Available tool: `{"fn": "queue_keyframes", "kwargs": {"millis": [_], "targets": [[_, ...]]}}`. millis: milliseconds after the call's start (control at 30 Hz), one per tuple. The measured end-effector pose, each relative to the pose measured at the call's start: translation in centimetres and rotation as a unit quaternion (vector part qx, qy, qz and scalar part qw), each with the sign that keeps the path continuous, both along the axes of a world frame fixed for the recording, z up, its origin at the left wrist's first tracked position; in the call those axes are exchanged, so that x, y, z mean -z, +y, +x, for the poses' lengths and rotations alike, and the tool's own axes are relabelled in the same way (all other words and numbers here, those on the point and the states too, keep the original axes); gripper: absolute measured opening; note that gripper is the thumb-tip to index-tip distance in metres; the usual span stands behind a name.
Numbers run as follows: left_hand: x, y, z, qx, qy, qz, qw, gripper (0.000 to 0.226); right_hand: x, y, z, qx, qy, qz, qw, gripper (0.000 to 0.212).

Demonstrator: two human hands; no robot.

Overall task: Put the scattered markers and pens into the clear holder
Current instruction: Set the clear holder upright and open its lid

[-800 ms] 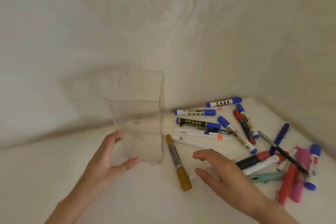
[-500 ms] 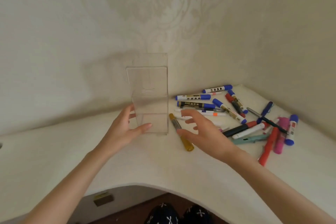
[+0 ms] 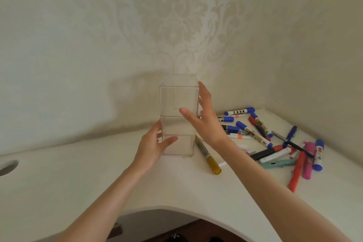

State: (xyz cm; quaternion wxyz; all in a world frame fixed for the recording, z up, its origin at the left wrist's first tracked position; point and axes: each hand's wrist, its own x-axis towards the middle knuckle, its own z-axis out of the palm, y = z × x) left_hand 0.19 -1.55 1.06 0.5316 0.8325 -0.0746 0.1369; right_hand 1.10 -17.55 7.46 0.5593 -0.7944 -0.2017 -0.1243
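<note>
The clear holder [image 3: 177, 100], a tall empty rectangular box, stands upright on the white desk near the wall. My left hand [image 3: 151, 147] holds its lower left corner, thumb on the front face and fingers along the left side. My right hand [image 3: 206, 122] is raised beside the holder's upper right edge with straight fingers and its thumb across the front, holding nothing. A gold marker [image 3: 208, 158] lies just right of the holder's base. Several blue-capped markers [image 3: 239, 111], a red pen [image 3: 296, 173], a pink marker [image 3: 308, 161] and a teal pen [image 3: 279, 164] lie scattered at the right.
The desk [image 3: 117, 173] fits into a wallpapered corner; the walls stand close behind the holder and right of the pens. Its curved front edge [image 3: 176, 208] runs below my arms. A round cable hole [image 3: 7, 167] sits at the far left.
My right hand has lifted from over the pens on the desk up to the holder's upper right side. The left hand stays at the holder's base. The camera has pulled back.
</note>
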Motion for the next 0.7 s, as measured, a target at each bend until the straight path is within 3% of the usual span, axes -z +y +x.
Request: {"fn": "queue_keyframes", "kwargs": {"millis": [367, 433, 567, 700], "targets": [[1.2, 0.9, 0.3, -0.017, 0.005, 0.01, 1.0, 0.05, -7.6, 1.3, 3.2, 0.057, 0.007, 0.069, 0.996, 0.065], [-0.4, 1.0, 0.3, -0.02, -0.005, 0.002, 1.0, 0.057, -8.8, 1.7, 4.2, 0.082, 0.004, 0.043, 0.996, 0.061], [-7.0, 0.9, 1.8, -0.012, -0.073, -0.101, 0.992, 0.071, -9.7, 1.9, 5.6, 0.124, -0.034, -0.048, 0.991, 0.059], [-11.7, 0.2, 3.6, 0.036, -0.123, -0.057, 0.99, 0.073, -9.5, 1.9, 5.6, 0.115, -0.033, -0.021, 0.993, 0.06]]}}
